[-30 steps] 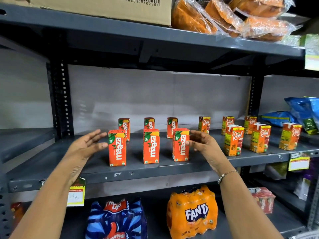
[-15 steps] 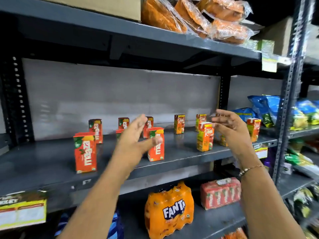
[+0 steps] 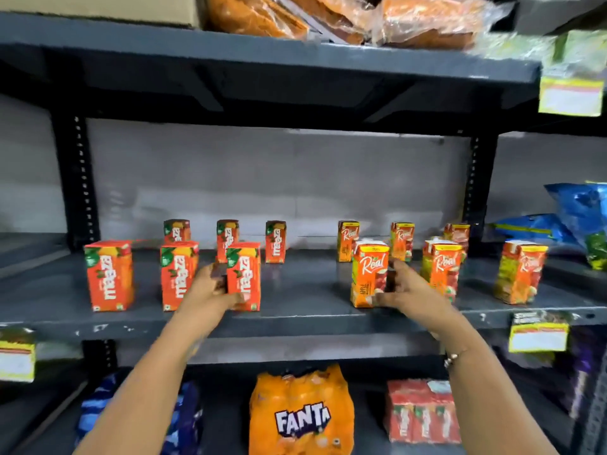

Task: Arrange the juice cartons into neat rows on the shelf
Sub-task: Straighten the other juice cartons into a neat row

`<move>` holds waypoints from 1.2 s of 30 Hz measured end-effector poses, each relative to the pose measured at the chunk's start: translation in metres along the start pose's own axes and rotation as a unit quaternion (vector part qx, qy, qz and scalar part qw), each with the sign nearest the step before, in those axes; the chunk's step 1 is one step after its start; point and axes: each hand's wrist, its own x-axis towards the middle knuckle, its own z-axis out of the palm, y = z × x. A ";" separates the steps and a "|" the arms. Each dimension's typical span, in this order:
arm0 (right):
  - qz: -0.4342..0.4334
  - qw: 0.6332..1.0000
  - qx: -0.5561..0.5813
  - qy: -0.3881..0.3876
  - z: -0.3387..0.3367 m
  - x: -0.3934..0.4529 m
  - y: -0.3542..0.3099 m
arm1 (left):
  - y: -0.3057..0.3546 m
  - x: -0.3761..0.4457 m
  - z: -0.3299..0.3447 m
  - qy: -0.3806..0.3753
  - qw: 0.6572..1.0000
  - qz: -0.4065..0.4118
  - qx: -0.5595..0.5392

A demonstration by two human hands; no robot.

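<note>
Orange Maaza cartons and Real juice cartons stand in a front and a back row on the grey middle shelf [image 3: 295, 318]. My left hand [image 3: 210, 287] grips the left side of the third front Maaza carton [image 3: 244, 277]. My right hand [image 3: 402, 287] holds the right side of the first front Real carton [image 3: 368, 274]. Two more front Maaza cartons [image 3: 110, 275] [image 3: 179, 275] stand to the left. Two front Real cartons [image 3: 441, 270] [image 3: 520, 272] stand to the right. Smaller-looking cartons line the back row [image 3: 276, 241].
A Fanta bottle pack [image 3: 302, 412], a blue pack [image 3: 184, 418] and a red carton pack [image 3: 423, 412] sit on the lower shelf. Blue snack bags [image 3: 581, 218] lie at the right. Bagged goods and a cardboard box fill the top shelf. Yellow price tags [image 3: 537, 336] hang from shelf edges.
Both hands were raised and open in front of the shelf; they have come down and closed, left on a Maaza carton, right on a Real carton. The view swung back left.
</note>
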 end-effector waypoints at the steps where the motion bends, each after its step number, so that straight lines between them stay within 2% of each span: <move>1: 0.000 1.000 -0.004 -0.011 0.000 0.003 0.001 | 0.002 0.003 -0.003 -0.015 1.000 -0.014 0.010; 5: -0.021 1.000 0.001 -0.011 -0.001 0.008 -0.001 | 0.000 0.011 -0.012 -0.048 0.996 -0.062 0.040; 12: -0.021 0.999 0.027 -0.013 -0.002 0.005 0.000 | -0.002 0.011 -0.006 -0.042 0.992 -0.082 0.091; 20: 0.001 0.998 0.045 -0.049 -0.006 0.007 -0.001 | -0.006 0.014 -0.006 -0.048 0.991 -0.077 0.100; 36: -0.005 0.999 0.028 -0.041 -0.003 0.002 -0.003 | -0.011 0.016 -0.008 -0.050 0.990 -0.085 0.102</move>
